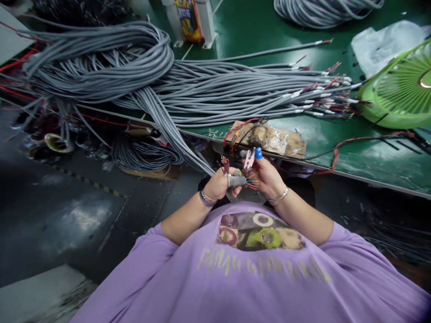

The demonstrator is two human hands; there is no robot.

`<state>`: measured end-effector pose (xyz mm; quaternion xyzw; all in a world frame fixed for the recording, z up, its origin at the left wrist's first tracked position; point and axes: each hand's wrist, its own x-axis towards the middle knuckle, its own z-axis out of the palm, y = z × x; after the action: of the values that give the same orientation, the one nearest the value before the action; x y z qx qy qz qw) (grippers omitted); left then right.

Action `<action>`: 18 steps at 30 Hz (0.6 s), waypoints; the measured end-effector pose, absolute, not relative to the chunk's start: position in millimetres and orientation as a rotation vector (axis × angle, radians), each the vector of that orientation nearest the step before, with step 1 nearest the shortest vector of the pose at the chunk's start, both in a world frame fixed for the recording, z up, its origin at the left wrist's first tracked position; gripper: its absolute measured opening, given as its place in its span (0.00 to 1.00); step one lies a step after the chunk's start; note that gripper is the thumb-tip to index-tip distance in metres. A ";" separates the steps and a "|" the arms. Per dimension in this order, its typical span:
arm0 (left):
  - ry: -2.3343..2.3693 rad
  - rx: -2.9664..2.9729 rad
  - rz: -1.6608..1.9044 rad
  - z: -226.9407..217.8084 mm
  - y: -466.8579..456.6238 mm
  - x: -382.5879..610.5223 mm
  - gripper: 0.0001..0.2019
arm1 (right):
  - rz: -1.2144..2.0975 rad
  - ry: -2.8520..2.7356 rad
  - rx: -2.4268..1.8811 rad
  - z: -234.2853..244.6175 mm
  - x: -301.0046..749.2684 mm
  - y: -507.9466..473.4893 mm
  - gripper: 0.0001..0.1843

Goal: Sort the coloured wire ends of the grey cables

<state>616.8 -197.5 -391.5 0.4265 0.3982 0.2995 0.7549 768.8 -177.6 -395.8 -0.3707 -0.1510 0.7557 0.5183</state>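
Note:
My left hand [220, 183] is closed around the end of a grey cable [188, 150], whose thin coloured wires [251, 183] fan out toward my right hand. My right hand [266, 176] is closed on a small pink tool [249, 159], with a blue cover on one fingertip [258, 153]. Both hands are held close together in front of my chest, just below the green table's edge [336, 168]. The cable runs up and left into a large bundle of grey cables [208, 92] lying across the table.
A green fan [399, 89] stands at the table's right. A taped brown block [272, 139] with wires sits at the table edge above my hands. More grey cable coils [144, 154] hang at the left, another coil [319, 11] lies far back. A plastic bag [380, 45] lies nearby.

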 end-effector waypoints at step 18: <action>0.949 1.026 0.750 -376.9 -227.9 615.5 0.18 | 1.926 -0.469 -0.893 -393.5 778.4 -183.1 0.29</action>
<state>615.5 -227.9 -376.9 0.4607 0.4262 0.3368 0.7019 778.4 -183.1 -393.5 -0.3637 -0.1911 0.7842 0.4649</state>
